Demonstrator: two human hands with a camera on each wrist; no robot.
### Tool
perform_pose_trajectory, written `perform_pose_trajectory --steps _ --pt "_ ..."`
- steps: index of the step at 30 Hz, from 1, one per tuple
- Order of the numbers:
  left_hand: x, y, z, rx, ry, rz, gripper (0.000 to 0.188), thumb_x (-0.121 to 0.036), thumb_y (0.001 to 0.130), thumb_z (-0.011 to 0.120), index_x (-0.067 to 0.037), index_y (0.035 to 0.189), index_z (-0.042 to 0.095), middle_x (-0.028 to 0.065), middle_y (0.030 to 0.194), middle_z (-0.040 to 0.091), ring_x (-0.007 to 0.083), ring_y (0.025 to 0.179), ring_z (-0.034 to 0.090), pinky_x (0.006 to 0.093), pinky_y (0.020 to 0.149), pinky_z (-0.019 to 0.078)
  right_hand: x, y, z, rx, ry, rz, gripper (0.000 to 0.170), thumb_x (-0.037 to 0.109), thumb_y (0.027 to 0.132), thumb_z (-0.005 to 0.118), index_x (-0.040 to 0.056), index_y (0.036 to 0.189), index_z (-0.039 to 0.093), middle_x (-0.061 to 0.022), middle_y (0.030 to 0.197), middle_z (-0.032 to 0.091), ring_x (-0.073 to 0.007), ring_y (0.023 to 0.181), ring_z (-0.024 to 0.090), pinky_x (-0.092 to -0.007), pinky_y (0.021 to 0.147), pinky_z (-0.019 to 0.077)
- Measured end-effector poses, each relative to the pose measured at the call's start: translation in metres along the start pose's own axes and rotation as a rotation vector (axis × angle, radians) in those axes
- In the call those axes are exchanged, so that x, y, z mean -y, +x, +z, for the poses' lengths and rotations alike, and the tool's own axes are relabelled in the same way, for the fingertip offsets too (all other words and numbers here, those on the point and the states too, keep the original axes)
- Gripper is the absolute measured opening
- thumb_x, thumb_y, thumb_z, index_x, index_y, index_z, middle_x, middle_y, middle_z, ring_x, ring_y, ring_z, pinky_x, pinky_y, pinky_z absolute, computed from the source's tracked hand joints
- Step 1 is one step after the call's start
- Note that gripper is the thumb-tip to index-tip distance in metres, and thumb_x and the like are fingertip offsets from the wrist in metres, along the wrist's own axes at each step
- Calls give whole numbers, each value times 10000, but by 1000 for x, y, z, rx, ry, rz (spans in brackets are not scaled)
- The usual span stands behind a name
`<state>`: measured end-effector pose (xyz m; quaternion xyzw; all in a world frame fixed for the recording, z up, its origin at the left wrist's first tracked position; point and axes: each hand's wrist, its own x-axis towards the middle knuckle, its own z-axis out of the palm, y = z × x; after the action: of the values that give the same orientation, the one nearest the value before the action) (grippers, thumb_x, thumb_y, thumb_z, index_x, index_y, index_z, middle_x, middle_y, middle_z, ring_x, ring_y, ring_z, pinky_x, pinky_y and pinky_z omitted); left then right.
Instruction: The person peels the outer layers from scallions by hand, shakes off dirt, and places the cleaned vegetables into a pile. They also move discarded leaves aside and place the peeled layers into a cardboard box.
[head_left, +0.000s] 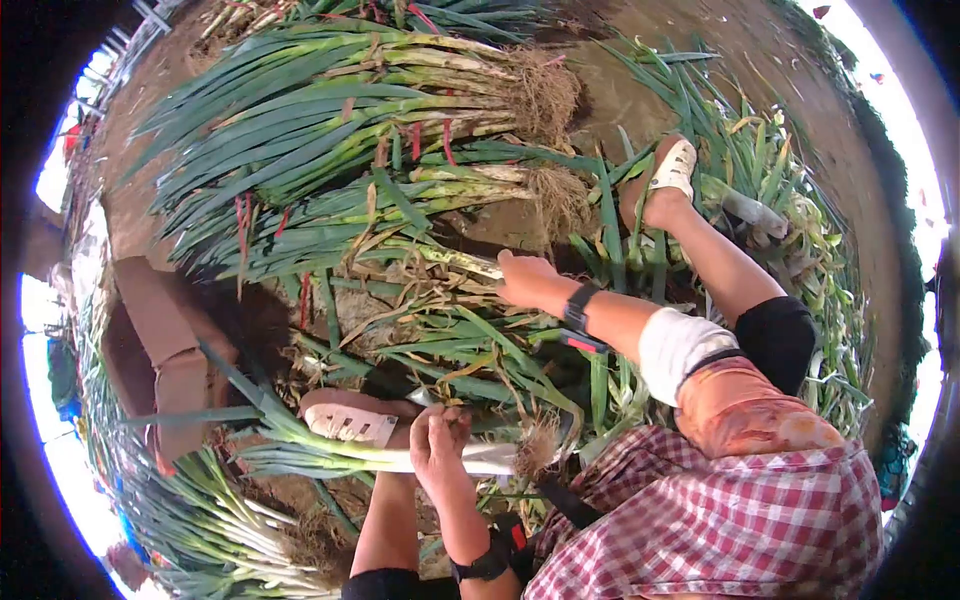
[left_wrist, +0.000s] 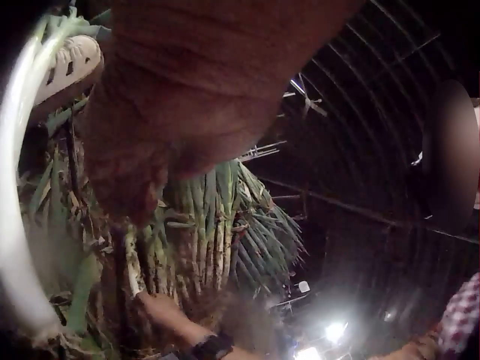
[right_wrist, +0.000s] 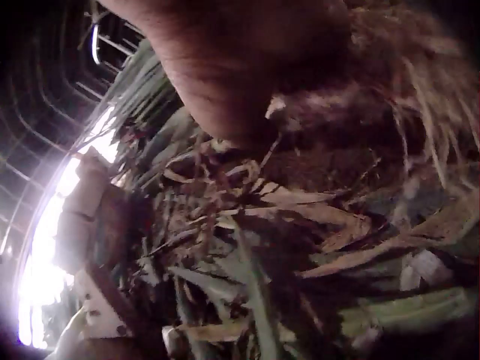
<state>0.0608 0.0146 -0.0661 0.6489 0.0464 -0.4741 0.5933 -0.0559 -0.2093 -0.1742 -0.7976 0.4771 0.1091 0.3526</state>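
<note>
In the head view my right hand [head_left: 530,280] grips the root end of a leek [head_left: 460,260] whose leaves run left into dry foliage. The left wrist view also shows this hand [left_wrist: 165,311] at the pale leek's [left_wrist: 133,270] end. My left hand [head_left: 440,455] has its fingers curled in, their tips dark; whether something small is between them is hidden. A clean white leek [head_left: 490,459] with roots lies under the left hand, across the ankle and shoe; it curves past that hand in the left wrist view [left_wrist: 16,247].
Tied leek bundles [head_left: 430,100] lie across the top, roots rightward. Cleaner leeks [head_left: 250,530] are at lower left, beside a brown box-like object [head_left: 165,330]. Stripped leaves [head_left: 790,220] pile up on the right. Two shoes [head_left: 345,420] [head_left: 675,165] flank loose leaves in the middle.
</note>
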Motion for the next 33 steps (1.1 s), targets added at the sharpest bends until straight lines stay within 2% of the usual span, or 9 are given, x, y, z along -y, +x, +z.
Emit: perform_pose_trajectory --steps 12,15,18,21,26,29,31,32,33 --pt "-27 11 54 -106 179 130 408 -401 820 502 -3 915 500 69 745 528 130 603 495 259 474 389 41 -249 -52 -28 178 -325 276 190 763 545 6 901 393 -215 616 536 -390 599 537 -464 516 405" --pt "-6 -3 74 -201 524 417 501 -344 828 505 97 1064 478 194 1038 544 269 848 529 333 744 413 30 -296 -55 -155 67 -298 268 172 762 547 8 911 395 -209 652 541 -382 605 541 -452 501 411" --pt "-8 -21 105 -49 167 706 342 -246 853 454 53 1011 503 112 858 554 167 730 512 277 678 410 23 -323 -50 -407 88 -336 286 148 756 561 2 949 409 -204 706 543 -377 612 543 -439 494 419" --pt "-32 -43 126 152 -107 648 265 -221 856 434 20 942 504 58 766 527 119 673 497 250 581 416 19 -313 -44 -595 266 -366 347 120 765 571 -12 1059 442 -206 788 554 -375 624 545 -386 519 445" --pt "61 -27 110 237 158 -342 231 -171 811 507 5 958 536 95 816 568 205 663 544 291 557 444 39 -251 -78 -556 861 -299 337 139 819 528 -17 1100 429 -115 721 561 -210 525 531 -294 497 434" --pt "148 -18 76 343 24 -380 302 -242 809 524 -10 1003 530 89 815 562 188 720 554 302 587 469 22 -223 -93 -62 1381 -64 329 251 856 486 27 1096 468 -21 685 539 -50 531 486 -198 419 360" --pt "138 -17 60 480 802 307 427 -332 846 473 38 1056 514 126 880 586 216 762 524 298 686 426 7 -231 -84 3 1547 6 298 269 863 472 27 1036 491 -23 689 544 -52 509 470 -198 405 350" --pt "111 -6 70 312 803 -236 446 -381 864 428 21 1020 540 106 904 571 188 771 534 320 630 449 2 -241 -80 46 1651 65 281 269 865 468 23 998 499 -23 693 548 -57 495 461 -199 401 349" --pt "113 10 70 322 543 -7 503 -455 846 429 11 1000 543 122 908 586 210 731 535 325 616 426 -13 -242 -65 202 1804 46 255 279 868 461 35 926 502 -10 651 511 -58 480 435 -193 396 344"
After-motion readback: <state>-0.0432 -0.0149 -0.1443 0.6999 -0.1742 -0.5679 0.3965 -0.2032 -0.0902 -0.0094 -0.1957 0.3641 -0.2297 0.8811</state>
